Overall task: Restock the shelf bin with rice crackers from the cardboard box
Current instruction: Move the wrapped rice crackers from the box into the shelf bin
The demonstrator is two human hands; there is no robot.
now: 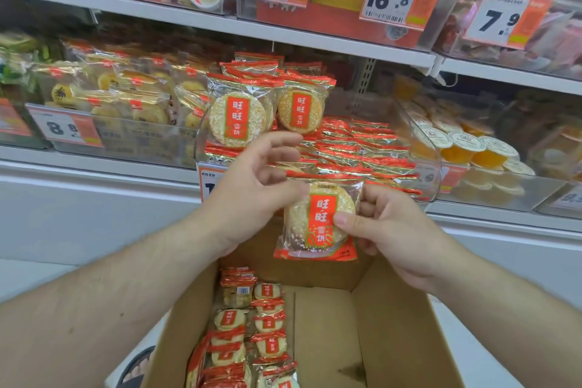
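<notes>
Cardboard box (393, 324) below; right hand (387, 230) pinching "旺旺" rice cracker packet (318, 220), left hand (252, 186) fingers loosely spread.

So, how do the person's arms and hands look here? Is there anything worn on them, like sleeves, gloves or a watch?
Both forearms are bare as far as the picture shows; no sleeve comes into view. The left hand and the right hand wear no gloves. No watch, bracelet or ring shows on the wrists or the visible fingers. The nails are short and unpainted.
</notes>
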